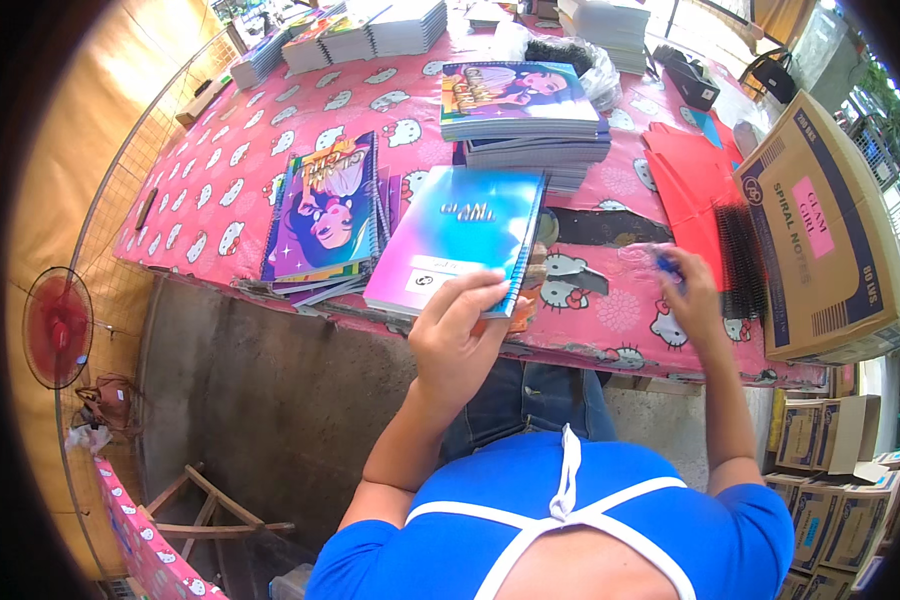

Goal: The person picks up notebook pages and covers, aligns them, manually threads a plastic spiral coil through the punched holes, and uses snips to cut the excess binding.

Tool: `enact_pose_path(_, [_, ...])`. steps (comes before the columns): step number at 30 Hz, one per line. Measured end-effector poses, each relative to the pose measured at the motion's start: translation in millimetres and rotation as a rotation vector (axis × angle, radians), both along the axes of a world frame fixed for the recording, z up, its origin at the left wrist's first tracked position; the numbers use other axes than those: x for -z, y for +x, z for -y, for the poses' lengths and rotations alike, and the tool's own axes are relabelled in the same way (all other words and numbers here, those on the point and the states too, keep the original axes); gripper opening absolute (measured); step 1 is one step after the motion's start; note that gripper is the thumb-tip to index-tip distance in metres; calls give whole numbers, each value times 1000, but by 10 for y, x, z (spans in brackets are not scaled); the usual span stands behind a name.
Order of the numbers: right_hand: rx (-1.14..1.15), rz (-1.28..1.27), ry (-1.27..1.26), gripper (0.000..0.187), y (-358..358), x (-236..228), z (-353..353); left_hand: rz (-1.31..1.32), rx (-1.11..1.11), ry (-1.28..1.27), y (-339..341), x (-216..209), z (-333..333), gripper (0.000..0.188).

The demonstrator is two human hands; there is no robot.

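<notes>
Left hand [460,335] grips notebook [457,240]; right hand [692,300] holds, perhaps, blue pen [667,264]

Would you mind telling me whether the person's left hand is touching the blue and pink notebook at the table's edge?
Touching. The head view shows the left hand with its fingers closed over the near edge of the blue and pink notebook, no gap between them.

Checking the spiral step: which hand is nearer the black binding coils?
Right. The right hand hovers just left of the black binding coils, holding something small and blue. The left hand grips the blue-pink notebook, well to their left.
</notes>
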State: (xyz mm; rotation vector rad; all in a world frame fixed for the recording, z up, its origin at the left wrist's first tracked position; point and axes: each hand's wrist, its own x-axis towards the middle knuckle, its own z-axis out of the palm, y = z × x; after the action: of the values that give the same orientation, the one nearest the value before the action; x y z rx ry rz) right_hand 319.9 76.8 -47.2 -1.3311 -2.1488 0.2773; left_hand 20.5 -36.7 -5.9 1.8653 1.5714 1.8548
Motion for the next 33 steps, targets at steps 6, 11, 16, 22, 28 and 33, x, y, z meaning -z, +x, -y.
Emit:
enact_pose_path(6, [-449,-230,44,44,-1013,-634,735,-92,0,86,-23,35,-55,25])
enact_pose_path(11, [-558,-576,-717,35,-1059,-595,691,-64,19,64,-47,20,-16,27])
enact_pose_path(16, [-616,-999,-1318,31,-1076,-446,644,-157,8,234,-115,-24,-76,19])
enact_pose_path(22, [198,-174,28,37,-222,-80,-94,643,-429,479,-1085,-214,-363,16])
enact_pose_path(28, [399,346,145,48,286,344,-416,288,-1047,201,-2384,691,-388,29])
enact_pose_path(33, [-110,-45,435,39,-946,-387,-909,177,-1207,62,-2363,640,-470,31])
